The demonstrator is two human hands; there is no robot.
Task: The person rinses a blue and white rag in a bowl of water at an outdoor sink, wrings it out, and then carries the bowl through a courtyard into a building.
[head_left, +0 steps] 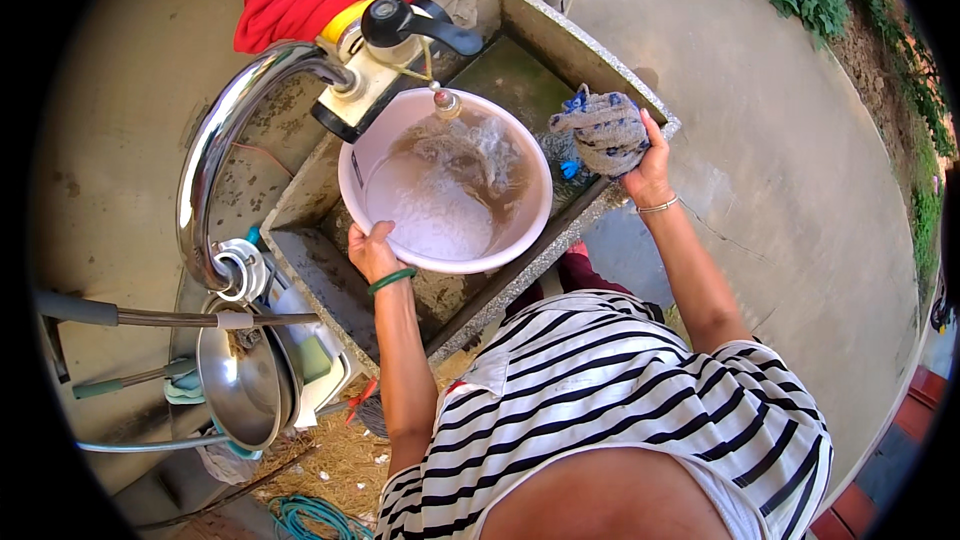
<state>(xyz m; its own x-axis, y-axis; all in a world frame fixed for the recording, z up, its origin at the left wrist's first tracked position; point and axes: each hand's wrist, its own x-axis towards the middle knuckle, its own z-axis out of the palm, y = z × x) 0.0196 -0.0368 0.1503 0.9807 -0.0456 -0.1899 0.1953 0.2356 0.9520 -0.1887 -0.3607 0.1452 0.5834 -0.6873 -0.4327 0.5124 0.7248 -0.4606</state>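
Basin gripped at eight o'clock, cloth held off toward three

In the head view, a pale pink plastic basin (450,266) sits in the stone sink (570,55), a little toward eleven o'clock from the centre; water (485,155) churns inside it beneath the metal tap nozzle (447,103) at its twelve o'clock; a wad of grey, blue-flecked cloth (612,135) is outside the basin, between its two and three o'clock, over the sink's right end.

To manage this well, a firm hold on the rim should stop the swirling water from rocking the basin; the stream is best landed well inside the wall; the cloth would be heavy if soaked, so a whole-palm hold should serve better than fingertips, and a place over the sink would catch any drips.

The left hand (373,252) pinches the basin's rim at its eight o'clock, thumb over the top; I cannot tell how far the hidden fingers curl beneath; its forearm comes from about seven o'clock, a green bangle (391,281) at the wrist; the right hand (648,170) clasps the cloth from its four o'clock side, thumb along the edge, fingers underneath; its forearm slants in from four o'clock.
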